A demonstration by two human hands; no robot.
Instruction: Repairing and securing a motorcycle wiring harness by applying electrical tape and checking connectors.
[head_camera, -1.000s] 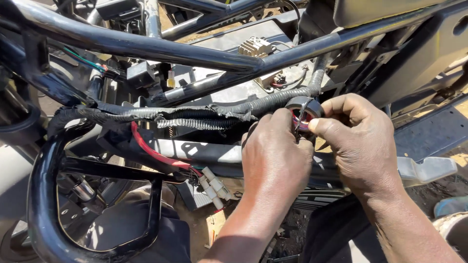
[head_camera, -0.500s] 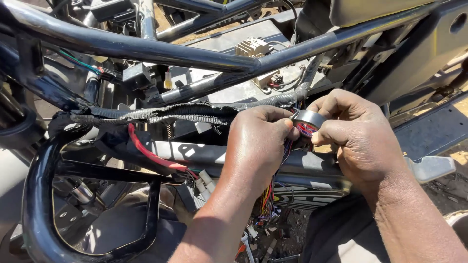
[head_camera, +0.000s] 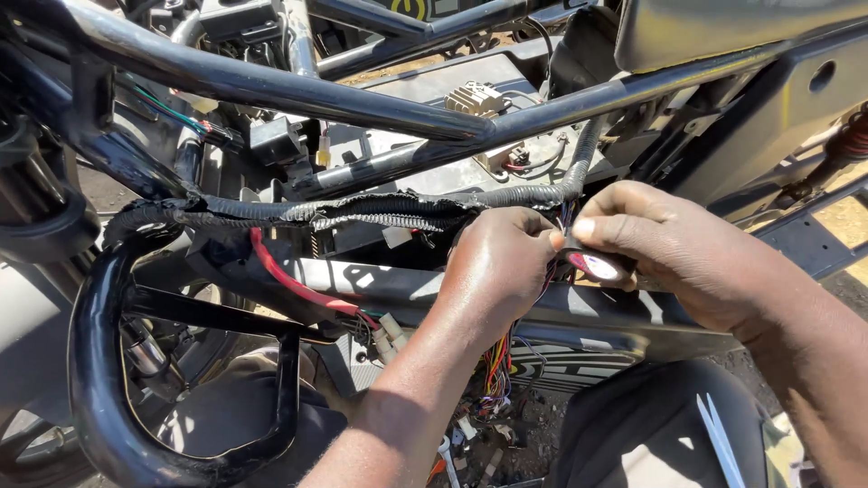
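Tape roll, pinched in right hand, just right of left hand, which grips the wire bundle running leftward along the frame tube.

Left hand raised, fingers curled shut; right hand met at fingertips, thumb and forefinger pinched.

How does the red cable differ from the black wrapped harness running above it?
The red cable is a single smooth bare strand sloping down to the right; the black wrapped harness is thicker, ribbed and frayed, running roughly level towards the hands. The red cable ends near white connectors, while the harness reaches the left hand. Both run along the black frame.
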